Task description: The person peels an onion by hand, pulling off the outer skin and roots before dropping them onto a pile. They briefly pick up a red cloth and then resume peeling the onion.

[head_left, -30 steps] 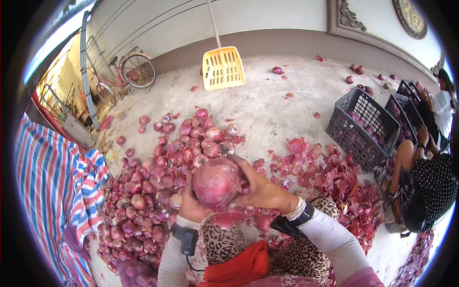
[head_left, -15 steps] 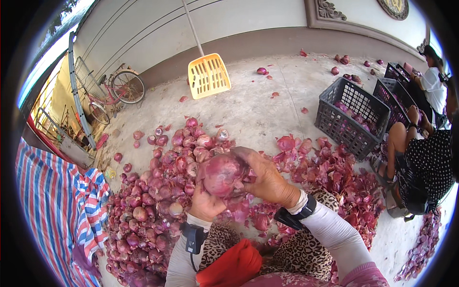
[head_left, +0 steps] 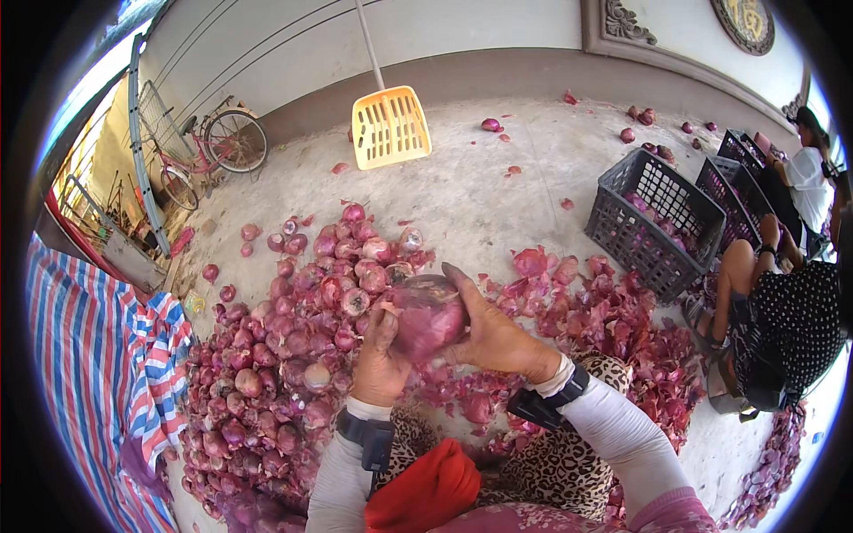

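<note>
Over a pale concrete floor [head_left: 480, 204] before a white wall [head_left: 480, 27], beside heaped onions [head_left: 249, 382], the left hand [head_left: 382, 362] and right hand [head_left: 499, 334], both half-curled, hold one large red onion [head_left: 431, 320] between them, though the left one's exact contact is hard to tell.

sign | round wall plaque [head_left: 764, 44] | single large gold character [head_left: 745, 19] | upper right
</note>
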The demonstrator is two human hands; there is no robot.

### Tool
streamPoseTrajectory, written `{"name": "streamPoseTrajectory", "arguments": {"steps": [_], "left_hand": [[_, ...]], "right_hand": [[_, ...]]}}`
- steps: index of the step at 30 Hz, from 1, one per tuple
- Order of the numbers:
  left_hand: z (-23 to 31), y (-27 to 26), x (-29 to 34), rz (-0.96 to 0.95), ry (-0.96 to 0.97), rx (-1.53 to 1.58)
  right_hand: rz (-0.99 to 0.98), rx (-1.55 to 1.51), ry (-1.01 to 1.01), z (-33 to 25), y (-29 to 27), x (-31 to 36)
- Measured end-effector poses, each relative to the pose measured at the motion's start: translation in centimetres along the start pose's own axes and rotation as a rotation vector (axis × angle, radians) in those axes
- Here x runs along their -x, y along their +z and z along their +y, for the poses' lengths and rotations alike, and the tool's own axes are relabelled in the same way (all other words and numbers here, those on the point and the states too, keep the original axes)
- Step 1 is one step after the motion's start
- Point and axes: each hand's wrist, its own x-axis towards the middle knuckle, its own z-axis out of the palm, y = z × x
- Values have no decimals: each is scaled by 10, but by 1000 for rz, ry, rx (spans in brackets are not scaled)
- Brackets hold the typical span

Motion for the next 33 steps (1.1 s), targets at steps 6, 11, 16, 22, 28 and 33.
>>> {"name": "streamPoseTrajectory", "arguments": {"steps": [6, 11, 16, 22, 28, 33], "left_hand": [[7, 25, 2, -82, 85, -131], [2, 23, -1, -88, 231, -247], [-5, 23, 0, -60, 181, -188], [-2, 28, 3, -10, -151, 27], [0, 40, 2, -133, -41, -83], [-7, 40, -3, -101, 169, -472]], "right_hand": [[117, -127, 73, 8, -2, -4], [123, -731, 267, 8, -2, -6], [143, -1028, 175, 11, -4, -7], [159, -967, 151, 7, 1, -6], [137, -966, 84, 7, -2, -7], [134, -675, 148, 25, -6, -9]]}}
